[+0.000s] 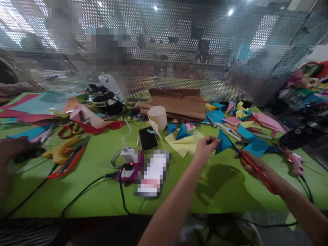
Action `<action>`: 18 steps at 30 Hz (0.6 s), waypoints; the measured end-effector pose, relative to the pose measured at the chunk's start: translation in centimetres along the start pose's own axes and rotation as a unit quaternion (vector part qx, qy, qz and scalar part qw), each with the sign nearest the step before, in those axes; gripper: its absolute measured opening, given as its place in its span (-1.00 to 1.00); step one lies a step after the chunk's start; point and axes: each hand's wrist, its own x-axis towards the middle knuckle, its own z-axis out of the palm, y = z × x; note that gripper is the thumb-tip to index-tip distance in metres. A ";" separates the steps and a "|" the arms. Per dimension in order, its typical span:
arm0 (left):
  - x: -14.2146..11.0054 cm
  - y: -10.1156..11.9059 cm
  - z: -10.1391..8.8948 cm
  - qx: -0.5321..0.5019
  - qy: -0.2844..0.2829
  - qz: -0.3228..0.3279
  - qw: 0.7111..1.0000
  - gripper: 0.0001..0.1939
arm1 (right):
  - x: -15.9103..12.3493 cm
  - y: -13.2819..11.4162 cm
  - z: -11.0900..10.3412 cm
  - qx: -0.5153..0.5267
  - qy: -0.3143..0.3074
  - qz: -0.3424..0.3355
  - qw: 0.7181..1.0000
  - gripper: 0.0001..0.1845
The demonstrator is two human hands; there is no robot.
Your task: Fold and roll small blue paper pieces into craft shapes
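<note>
My left hand (205,148) pinches a blue paper triangle (222,142) by its left corner, holding it above the green table cover (89,191). My right hand (252,165) grips red-handled scissors (252,165), and their blades reach up to the right edge of the blue triangle. Both hands hover over the right half of the table. Just behind my left hand lie a yellow paper sheet (183,143) and a folded blue paper piece (183,131).
A black phone (148,137), a cream tape roll (157,118), a brown folded bag (176,102) and black cables lie mid-table. Paper scraps and pens pile at right, a pink glue gun (294,160) too. Another person's hand (11,147) rests on scissors at left. A perforated metal screen stands behind.
</note>
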 end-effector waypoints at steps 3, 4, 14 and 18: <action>0.0 0.0 0.0 0.000 -0.002 -0.001 1.000 -0.58 | 0.0 0.5 0.4 0.012 0.017 0.005 1.000 -0.27; 0.0 0.0 0.0 -0.001 -0.003 -0.003 1.000 -0.58 | 0.0 0.6 0.5 0.016 0.025 0.009 1.000 -0.27; 0.0 0.2 0.0 -0.006 0.001 -0.013 1.000 -0.54 | -0.1 0.1 0.0 -0.012 0.025 0.035 0.999 -0.38; 0.1 0.2 0.0 -0.010 0.004 -0.016 1.000 -0.52 | 0.2 0.7 -0.7 -0.007 -0.005 0.057 0.998 -0.47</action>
